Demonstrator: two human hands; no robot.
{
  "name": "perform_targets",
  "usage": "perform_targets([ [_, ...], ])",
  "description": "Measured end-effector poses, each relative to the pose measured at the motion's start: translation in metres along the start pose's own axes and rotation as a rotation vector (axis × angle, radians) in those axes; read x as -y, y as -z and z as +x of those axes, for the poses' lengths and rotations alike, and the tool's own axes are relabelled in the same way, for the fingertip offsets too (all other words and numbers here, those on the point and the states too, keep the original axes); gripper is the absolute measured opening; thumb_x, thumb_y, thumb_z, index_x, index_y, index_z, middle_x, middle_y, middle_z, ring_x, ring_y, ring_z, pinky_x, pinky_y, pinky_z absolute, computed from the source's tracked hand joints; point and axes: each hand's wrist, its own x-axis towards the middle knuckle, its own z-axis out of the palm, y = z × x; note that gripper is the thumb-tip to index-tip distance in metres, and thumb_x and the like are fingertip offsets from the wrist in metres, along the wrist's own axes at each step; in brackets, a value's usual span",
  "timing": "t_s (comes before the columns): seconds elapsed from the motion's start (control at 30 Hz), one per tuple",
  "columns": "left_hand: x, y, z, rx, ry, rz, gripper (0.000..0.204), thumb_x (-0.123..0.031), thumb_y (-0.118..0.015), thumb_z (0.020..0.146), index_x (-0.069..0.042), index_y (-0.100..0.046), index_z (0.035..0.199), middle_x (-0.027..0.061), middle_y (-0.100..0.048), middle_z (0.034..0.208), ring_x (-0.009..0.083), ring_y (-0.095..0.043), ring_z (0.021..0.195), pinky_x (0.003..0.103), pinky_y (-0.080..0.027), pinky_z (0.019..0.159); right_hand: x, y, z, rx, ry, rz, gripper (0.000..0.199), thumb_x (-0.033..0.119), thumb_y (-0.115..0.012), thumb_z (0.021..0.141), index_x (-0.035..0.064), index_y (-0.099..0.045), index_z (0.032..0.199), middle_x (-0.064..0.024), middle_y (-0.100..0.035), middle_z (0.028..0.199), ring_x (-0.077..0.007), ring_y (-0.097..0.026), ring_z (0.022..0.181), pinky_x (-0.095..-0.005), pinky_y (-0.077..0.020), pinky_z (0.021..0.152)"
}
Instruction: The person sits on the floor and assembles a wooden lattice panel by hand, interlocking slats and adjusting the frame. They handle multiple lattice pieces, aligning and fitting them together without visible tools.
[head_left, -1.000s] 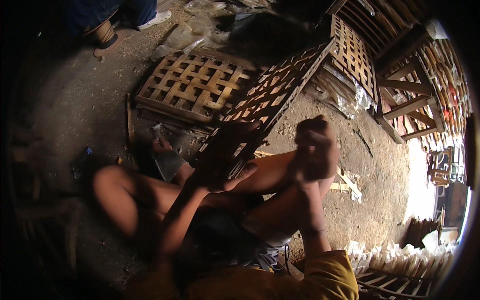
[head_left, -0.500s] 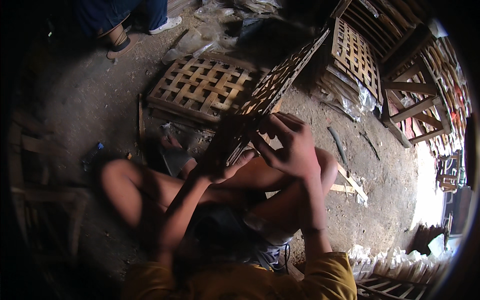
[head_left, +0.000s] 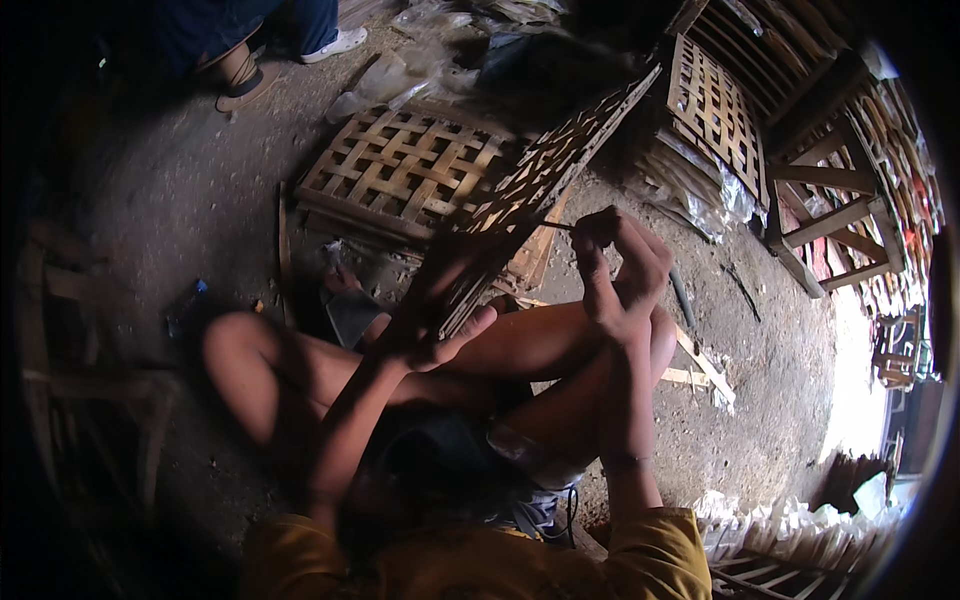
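Observation:
A woven bamboo panel (head_left: 572,150) stands tilted on edge in front of me, its rim running from my lap up to the right. My left hand (head_left: 432,345) grips its near lower end, thumb on the near side and the fingers mostly hidden behind. To the right of the panel, my right hand (head_left: 628,268) is closed in a pinch. From its fingertips a thin dark strip (head_left: 557,225) reaches to the panel's edge. Whether the strip is fixed to the panel I cannot tell.
Beyond my crossed legs lies a stack of woven panels (head_left: 405,165) on the dirt floor. Another stack of panels with plastic (head_left: 710,110) is at the far right, beside a wooden frame (head_left: 835,215). Wood sticks (head_left: 705,365) lie by my right knee. Another person's feet (head_left: 335,46) show far left.
My right hand has drawn away from the panel to the right, and the thin strip now shows between its fingers and the panel. The left hand keeps its hold.

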Motion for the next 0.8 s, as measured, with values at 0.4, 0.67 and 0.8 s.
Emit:
perform_targets([
  [0.4, -0.005, 0.008, -0.006, 0.067, -0.030, 0.143, 0.071, -0.042, -0.064, 0.096, -0.004, -0.044, 0.152, 0.0223, -0.044, 0.152, 0.0433, -0.043, 0.139, 0.052, -0.034, 0.115, -0.008, -0.014, -0.007, 0.046, -0.037, 0.074, 0.007, 0.008, -0.068, 0.072, 0.0023, -0.066, 0.074, -0.0065, -0.056, 0.066, -0.0194, -0.055, 0.059, -0.0315, -0.0417, 0.055],
  [0.67, -0.002, 0.005, -0.017, 0.109, -0.086, 0.305, 0.072, -0.050, -0.063, 0.097, -0.001, -0.047, 0.146, 0.0229, -0.046, 0.148, 0.0434, -0.047, 0.134, 0.051, -0.040, 0.109, -0.012, -0.018, -0.010, 0.103, 0.033, -0.013, 0.009, 0.010, -0.069, 0.070, 0.0042, -0.064, 0.074, -0.0060, -0.056, 0.064, -0.0188, -0.053, 0.056, -0.0308, -0.0367, 0.054],
  [0.8, -0.004, 0.006, -0.010, 0.096, -0.050, 0.208, 0.065, -0.045, -0.064, 0.097, -0.004, -0.050, 0.146, 0.0248, -0.045, 0.149, 0.0470, -0.042, 0.138, 0.055, -0.035, 0.115, -0.009, -0.026, -0.008, 0.114, 0.008, -0.042, 0.010, 0.010, -0.069, 0.071, 0.0037, -0.063, 0.076, -0.0049, -0.056, 0.065, -0.0199, -0.052, 0.056, -0.0318, -0.0363, 0.055],
])
